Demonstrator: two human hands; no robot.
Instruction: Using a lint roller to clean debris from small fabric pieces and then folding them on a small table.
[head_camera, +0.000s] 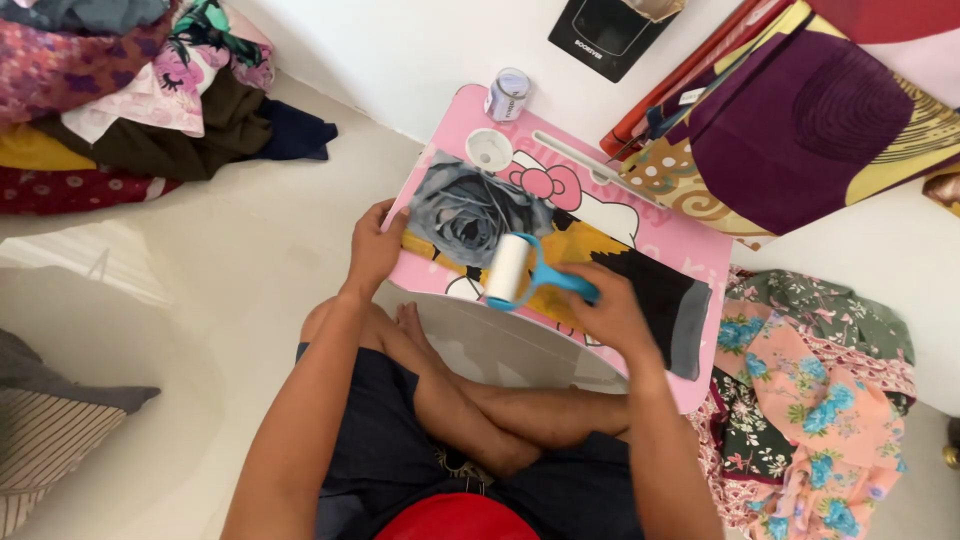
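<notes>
A person sits cross-legged on the floor (250, 260) at a low pink surface (690, 250), running a lint roller (510, 268) over a scarf (480, 215) spread flat across it. The right hand (610, 310) has its fingers clamped around the roller's blue handle, the white drum resting on the cloth near the front edge, where the grey rose print meets a yellow band. The left hand (375, 245) presses on the scarf's left end at the corner of the surface, fingers closed on the fabric's edge, thumb on top.

The work appears to be mid-stroke in a lint-cleaning pass. The roller stands about the middle of the scarf, with the grey part to its left and the dark part to its right, which reaches the right front corner. A further stroke would seem to call for the cloth being held taut at the left while the drum stays flat.

Room is tight. A small white cup (489, 148) and a roll of tape (508, 95) stand near the far edge, just beyond the scarf. A maroon and gold cloth (800, 130) overhangs the far right corner. A floral cloth (830, 400) lies heaped on the floor at the right, and a pile of clothes (130, 90) sits well apart at the upper left. The person's knees fill the space under the near edge.
</notes>
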